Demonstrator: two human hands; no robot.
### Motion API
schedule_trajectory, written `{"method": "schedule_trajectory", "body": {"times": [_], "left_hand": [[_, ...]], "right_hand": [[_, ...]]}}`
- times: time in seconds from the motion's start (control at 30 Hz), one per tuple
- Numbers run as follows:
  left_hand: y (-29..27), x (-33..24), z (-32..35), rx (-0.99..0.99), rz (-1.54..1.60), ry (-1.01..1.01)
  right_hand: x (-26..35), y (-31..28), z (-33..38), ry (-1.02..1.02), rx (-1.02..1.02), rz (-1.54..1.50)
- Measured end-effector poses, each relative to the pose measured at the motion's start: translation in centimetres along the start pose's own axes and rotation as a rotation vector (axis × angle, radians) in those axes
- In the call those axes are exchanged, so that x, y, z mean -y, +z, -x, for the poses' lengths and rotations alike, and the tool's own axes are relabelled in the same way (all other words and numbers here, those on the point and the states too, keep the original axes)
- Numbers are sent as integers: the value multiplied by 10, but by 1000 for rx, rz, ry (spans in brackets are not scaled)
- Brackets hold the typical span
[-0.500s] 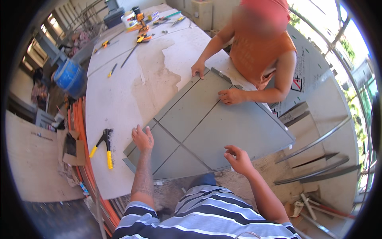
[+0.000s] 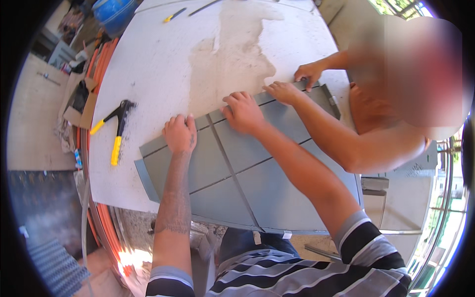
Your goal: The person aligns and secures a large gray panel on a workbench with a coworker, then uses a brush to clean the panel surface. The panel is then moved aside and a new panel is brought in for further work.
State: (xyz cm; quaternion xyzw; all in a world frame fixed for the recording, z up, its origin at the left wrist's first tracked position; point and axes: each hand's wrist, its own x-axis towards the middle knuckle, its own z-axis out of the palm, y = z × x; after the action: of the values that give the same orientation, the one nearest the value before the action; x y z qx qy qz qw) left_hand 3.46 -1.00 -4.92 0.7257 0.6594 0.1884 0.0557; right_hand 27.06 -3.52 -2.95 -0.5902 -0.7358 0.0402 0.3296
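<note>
A large grey sheet-metal panel point(image 2: 277, 185) with dark grooves crossing it lies at the near side of the white worktable, its near edge reaching past the table toward my body. My left hand point(image 2: 179, 132) grips the panel's far edge near its left end, fingers curled over it. Farther right along that edge, my right hand point(image 2: 242, 111) has its fingers hooked over it too. Beside my right hand, a co-worker's hand point(image 2: 283, 92) rests on the edge, and their other hand point(image 2: 309, 74) holds the far right corner.
A hand riveter point(image 2: 118, 123) with yellow grips lies on the white tabletop point(image 2: 153, 64) at the left. A yellow-ended tool point(image 2: 174, 16) is farther back. Orange pipes point(image 2: 101, 64), a cardboard box point(image 2: 84, 106) and a blue drum point(image 2: 114, 14) stand left of the table. The co-worker stands at the right.
My right hand has moved from above the panel's near side to its far edge. The panel has turned to lie more squarely before me. The co-worker leans closer, and my view has tilted downward.
</note>
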Motion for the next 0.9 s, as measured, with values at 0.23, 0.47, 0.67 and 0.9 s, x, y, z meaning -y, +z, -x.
{"method": "schedule_trajectory", "body": {"times": [0.23, 0.47, 0.67, 0.9], "left_hand": [[11, 9, 2, -57, 12, 24], [13, 9, 2, -87, 12, -29], [17, 16, 1, -194, 19, 2], [18, 12, 3, -249, 66, 7]], "right_hand": [[-5, 41, -10, 22, 86, 94], [-10, 55, -12, 32, -63, 5], [-10, 58, -13, -24, -150, 14], [-7, 52, -10, -11, -147, 38]]}}
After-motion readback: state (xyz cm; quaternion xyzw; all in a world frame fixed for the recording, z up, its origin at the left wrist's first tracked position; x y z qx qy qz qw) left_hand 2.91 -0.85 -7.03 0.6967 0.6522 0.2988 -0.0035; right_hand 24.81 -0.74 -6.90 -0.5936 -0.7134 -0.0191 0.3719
